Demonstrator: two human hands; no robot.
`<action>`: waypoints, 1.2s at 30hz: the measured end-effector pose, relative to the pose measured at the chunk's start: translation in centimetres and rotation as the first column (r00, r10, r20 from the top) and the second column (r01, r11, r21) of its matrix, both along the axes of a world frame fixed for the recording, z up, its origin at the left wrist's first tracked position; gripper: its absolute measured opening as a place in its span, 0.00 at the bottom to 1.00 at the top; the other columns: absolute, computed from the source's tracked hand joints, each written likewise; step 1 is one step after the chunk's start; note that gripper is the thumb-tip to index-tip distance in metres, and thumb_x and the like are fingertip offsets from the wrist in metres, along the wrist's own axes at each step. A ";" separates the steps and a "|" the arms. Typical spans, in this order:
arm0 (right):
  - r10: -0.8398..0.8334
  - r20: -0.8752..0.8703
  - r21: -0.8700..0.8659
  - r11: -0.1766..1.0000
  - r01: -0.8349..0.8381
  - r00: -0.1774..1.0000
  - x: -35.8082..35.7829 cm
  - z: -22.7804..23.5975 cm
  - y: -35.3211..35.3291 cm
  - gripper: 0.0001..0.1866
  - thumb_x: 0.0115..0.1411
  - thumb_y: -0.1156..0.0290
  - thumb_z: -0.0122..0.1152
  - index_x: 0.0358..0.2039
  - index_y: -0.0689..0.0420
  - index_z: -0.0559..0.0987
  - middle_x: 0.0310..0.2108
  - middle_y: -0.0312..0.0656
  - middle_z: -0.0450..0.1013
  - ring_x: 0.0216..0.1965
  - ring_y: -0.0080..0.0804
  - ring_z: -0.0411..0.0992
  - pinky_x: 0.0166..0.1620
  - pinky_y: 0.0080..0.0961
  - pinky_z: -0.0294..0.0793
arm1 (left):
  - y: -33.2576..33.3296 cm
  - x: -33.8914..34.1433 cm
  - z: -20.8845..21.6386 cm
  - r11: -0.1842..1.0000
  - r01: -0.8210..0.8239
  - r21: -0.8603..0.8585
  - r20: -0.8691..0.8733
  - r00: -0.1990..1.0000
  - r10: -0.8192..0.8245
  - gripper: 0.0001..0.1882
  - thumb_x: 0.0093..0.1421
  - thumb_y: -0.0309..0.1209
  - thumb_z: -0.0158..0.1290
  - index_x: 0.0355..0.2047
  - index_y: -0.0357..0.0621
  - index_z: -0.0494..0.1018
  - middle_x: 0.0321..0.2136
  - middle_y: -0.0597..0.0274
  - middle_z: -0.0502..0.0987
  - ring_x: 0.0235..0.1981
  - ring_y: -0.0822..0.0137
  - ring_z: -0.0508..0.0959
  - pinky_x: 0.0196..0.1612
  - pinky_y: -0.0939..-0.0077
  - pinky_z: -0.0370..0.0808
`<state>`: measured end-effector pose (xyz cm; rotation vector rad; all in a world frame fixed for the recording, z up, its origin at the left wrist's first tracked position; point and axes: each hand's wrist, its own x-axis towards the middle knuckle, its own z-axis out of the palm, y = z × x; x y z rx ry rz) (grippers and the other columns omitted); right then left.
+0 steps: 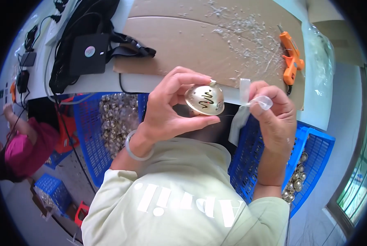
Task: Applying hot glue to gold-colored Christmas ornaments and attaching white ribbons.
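My left hand (163, 104) is closed around a pale gold ball ornament (205, 100), thumb beneath it and fingers over its top. Dark wavy marks run across the ornament's face, and a small cap sits at its top edge. To the right, apart from the ornament, my right hand (275, 112) pinches a sheer white ribbon (244, 92) between thumb and fingers. One end of the ribbon stands up, a loop curls over the thumb, and a longer pale strip hangs below toward my lap.
An orange glue gun (290, 57) lies on the cardboard sheet (171, 45), near scattered glue strings. A black box (89, 53) and strap sit at left. Blue crates (89, 139) with gold ornaments (120, 119) flank me. Another person in a magenta top (29, 143) is at far left.
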<state>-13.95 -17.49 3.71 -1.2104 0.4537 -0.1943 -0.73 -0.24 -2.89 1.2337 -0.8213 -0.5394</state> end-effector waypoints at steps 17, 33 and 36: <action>-0.116 0.106 -0.241 0.960 0.139 0.988 1.9 -4.1 3.3 0.09 0.53 0.74 0.68 0.35 0.59 0.80 0.47 0.39 0.65 0.48 0.24 0.64 0.53 0.22 0.62 | 0.1 -0.7 -0.1 0.996 -0.088 -0.002 0.137 0.987 0.088 0.31 0.36 0.24 0.72 0.43 0.37 0.73 0.40 0.57 0.73 0.39 0.70 0.77 0.36 0.80 0.80; -0.157 0.212 -0.947 0.211 0.243 0.964 0.2 -1.9 5.4 0.07 0.57 0.74 0.63 0.37 0.53 0.79 0.38 0.38 0.64 0.44 0.30 0.61 0.47 0.22 0.59 | -0.2 -0.7 -0.3 0.993 -0.115 -0.025 0.139 0.983 0.117 0.32 0.35 0.25 0.73 0.43 0.38 0.73 0.38 0.56 0.74 0.38 0.68 0.77 0.34 0.80 0.78; -0.091 0.144 -0.984 0.091 0.152 0.985 0.0 -1.7 5.4 0.08 0.58 0.73 0.62 0.39 0.51 0.80 0.36 0.36 0.63 0.41 0.31 0.60 0.46 0.22 0.58 | -0.3 -0.8 -0.4 0.992 -0.118 -0.036 0.134 0.983 0.122 0.32 0.34 0.26 0.73 0.43 0.38 0.73 0.38 0.55 0.74 0.38 0.68 0.77 0.34 0.80 0.78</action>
